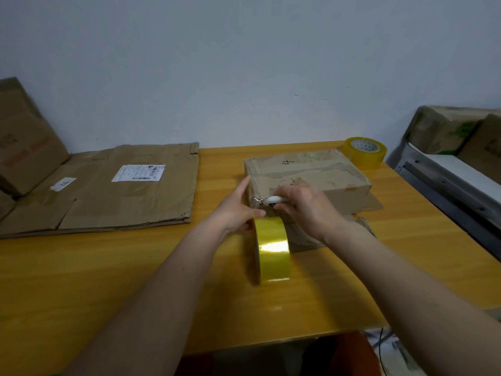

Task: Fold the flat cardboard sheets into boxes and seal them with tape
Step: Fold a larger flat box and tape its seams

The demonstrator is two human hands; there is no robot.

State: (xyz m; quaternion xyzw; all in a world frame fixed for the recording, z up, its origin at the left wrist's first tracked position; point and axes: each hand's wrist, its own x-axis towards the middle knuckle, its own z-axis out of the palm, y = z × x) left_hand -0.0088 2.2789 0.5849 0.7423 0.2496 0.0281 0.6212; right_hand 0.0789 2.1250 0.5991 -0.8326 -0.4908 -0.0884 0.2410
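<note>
While the tape roll (pixel 272 249) stands on edge nearest me, my left hand (pixel 235 213) pinches its top and my right hand (pixel 303 206) clamps a white cutter (pixel 272 200) just beyond, at the box (pixel 309 177) corner. I judge the cut comes next. Wooden surface (pixel 108 280), flat cardboard sheets (pixel 119 188) far left, a spare roll (pixel 364 152) behind, against a wall.

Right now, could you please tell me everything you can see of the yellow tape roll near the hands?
The tape roll stands on edge on the wooden table, just in front of the cardboard box. Its glossy yellow band catches the light. The left hand grips its top, and the right hand holds a white cutter just above it, against the box.
</note>
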